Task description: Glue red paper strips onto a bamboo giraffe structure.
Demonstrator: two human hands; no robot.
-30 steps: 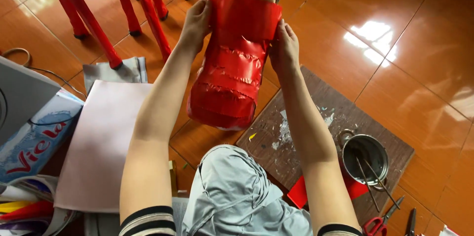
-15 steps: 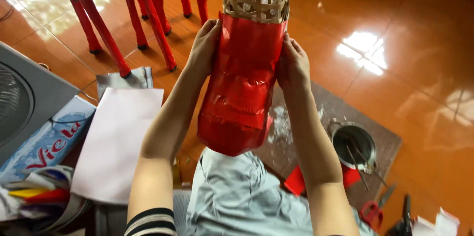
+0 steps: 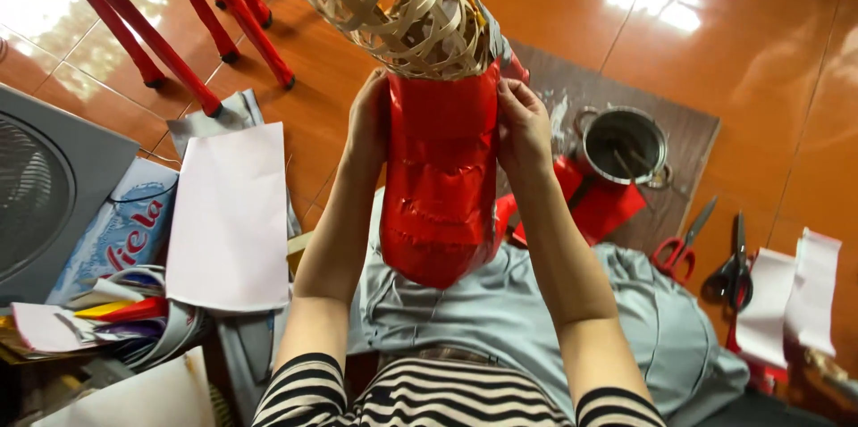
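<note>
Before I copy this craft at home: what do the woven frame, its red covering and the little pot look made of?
The woven frame looks like thin bamboo or rattan strips: pale, flat, interlaced with open gaps. The red covering seems glossy paper or foil, since it creases and reflects light. The left hand and right hand press its top edge. The pot looks like dull grey metal, with ring handles.

Flat blue-white packet far left; beside white sheet
</note>
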